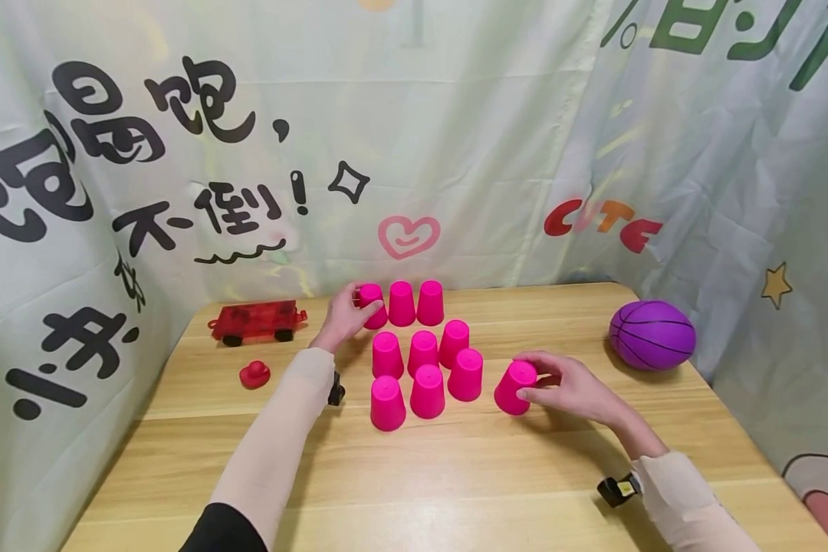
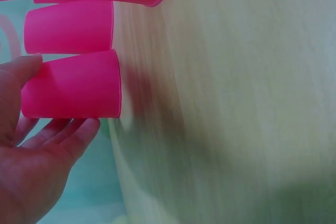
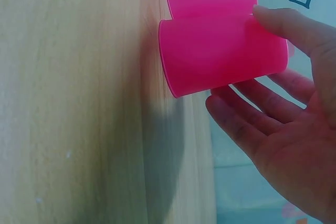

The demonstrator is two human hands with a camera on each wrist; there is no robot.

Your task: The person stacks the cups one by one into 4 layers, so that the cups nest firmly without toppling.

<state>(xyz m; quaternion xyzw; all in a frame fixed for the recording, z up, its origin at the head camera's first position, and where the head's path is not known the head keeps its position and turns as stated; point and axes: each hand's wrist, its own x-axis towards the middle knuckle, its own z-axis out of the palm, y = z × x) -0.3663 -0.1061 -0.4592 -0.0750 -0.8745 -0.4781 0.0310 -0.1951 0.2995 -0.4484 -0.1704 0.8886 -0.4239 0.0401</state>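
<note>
Several bright pink cups stand upside down in three rows on the table. My left hand [image 1: 343, 316] grips the leftmost cup [image 1: 373, 308] of the back row, thumb on the near side and fingers round the far side. In the left wrist view that cup [image 2: 73, 85] sits beside another pink cup [image 2: 71, 27]. At the right end of the front row, my right hand [image 1: 571, 389] holds a cup [image 1: 514, 389] between thumb and fingers, a little apart from its neighbour [image 1: 465, 376]. In the right wrist view, the held cup [image 3: 223, 53] tilts slightly, its wide rim towards the table.
At the back left of the wooden table [image 1: 414, 491] are a red toy cart [image 1: 257, 322] with black wheels and a small red hat-shaped piece [image 1: 254, 375]. A purple ball [image 1: 652, 335] with black lines lies at the right edge. Printed curtains [image 1: 483, 153] hang behind.
</note>
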